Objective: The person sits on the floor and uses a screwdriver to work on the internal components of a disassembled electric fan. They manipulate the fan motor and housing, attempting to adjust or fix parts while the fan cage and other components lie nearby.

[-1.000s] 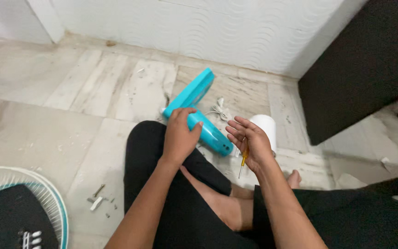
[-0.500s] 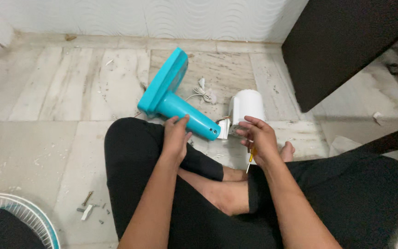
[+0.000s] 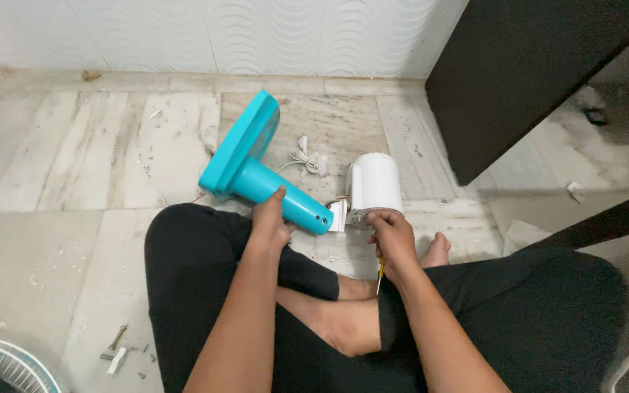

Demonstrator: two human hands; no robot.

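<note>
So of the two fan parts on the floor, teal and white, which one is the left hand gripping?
The teal stand. The left hand wraps its tube, while the right hand, holding a yellow screwdriver, rests at the white motor housing.

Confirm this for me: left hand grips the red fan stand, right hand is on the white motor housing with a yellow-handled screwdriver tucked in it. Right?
Not quite. The fan stand is teal, not red, as the head view shows. The rest holds: the left hand grips its column, and the right hand rests on the white motor housing with a yellow-handled screwdriver tucked in it.
</note>
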